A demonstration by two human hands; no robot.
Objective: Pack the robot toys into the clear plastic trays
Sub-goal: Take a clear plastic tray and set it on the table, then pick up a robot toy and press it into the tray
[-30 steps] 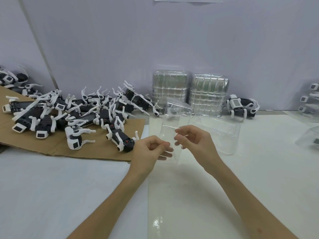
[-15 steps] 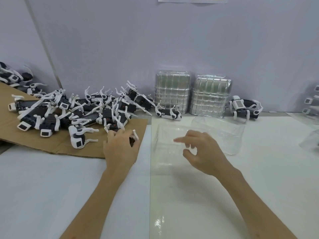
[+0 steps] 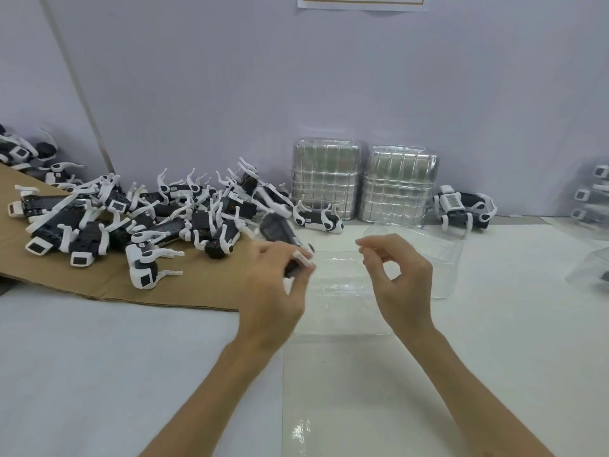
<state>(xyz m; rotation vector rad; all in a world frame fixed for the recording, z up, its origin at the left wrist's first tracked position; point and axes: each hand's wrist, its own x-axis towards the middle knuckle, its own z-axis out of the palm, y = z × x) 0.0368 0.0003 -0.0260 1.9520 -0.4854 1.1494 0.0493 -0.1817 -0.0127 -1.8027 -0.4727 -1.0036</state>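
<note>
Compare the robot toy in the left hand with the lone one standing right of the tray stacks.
The held toy is gripped by the left hand, off the table and tilted; the lone toy stands on its legs on the table. The held toy is blurred; the lone toy is sharp, showing a barcode label. Both have black bodies with white legs.

Looks like a small packing station in a workshop or factory: many identical black-and-white robot toys heaped on flattened cardboard, stacks of nested clear trays against a plain partition wall, a white worktop, a paper notice above.
</note>
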